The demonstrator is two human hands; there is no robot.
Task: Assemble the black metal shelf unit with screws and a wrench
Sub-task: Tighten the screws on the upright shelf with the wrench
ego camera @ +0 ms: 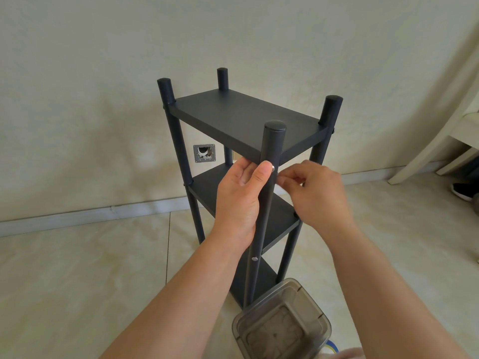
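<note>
Beyond the plastic container (282, 322), left hand (237, 200) grips the post (269, 177); right hand (318, 193) apparently pinches its screw (273, 168).

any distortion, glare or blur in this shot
Head view: wide-angle bending curves the white furniture leg at the right edge; light is soft and even, with no hard shadows; small glints on the screw head by the left hand; the clear plastic container at the bottom edge looks slightly soft.
</note>
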